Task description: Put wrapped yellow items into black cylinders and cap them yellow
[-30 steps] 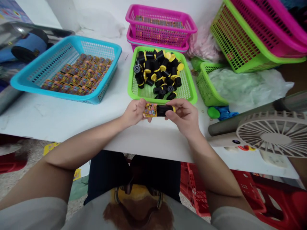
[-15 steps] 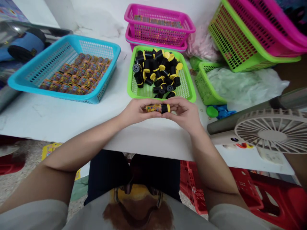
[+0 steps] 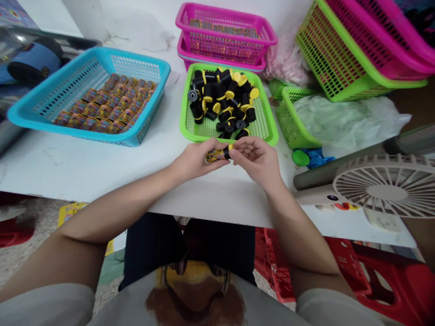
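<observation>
In front of the green basket, I hold a small printed tube [image 3: 216,155] with a black collar and a yellow end. My left hand [image 3: 195,159] wraps round its printed body. At the black and yellow end, the thumb and fingertips of my right hand [image 3: 260,159] pinch it; the other fingers are loosely curled. The tube tilts a little, its yellow end higher. Just beyond my hands, the green basket [image 3: 271,129] holds many black cylinders with yellow caps, loosely heaped.
A blue basket [image 3: 25,114] on the left holds rows of printed cylinders. Stacked pink baskets [image 3: 224,11] stand behind. On the right are a small green basket [image 3: 288,122] with a clear plastic bag [image 3: 350,117], tilted stacked baskets [image 3: 335,59] and a fan [image 3: 385,192].
The tube has gone from nearly level to tilted, its yellow end rising slightly leftward. My right hand has shifted a little left, its thumb now at the tube's end.
</observation>
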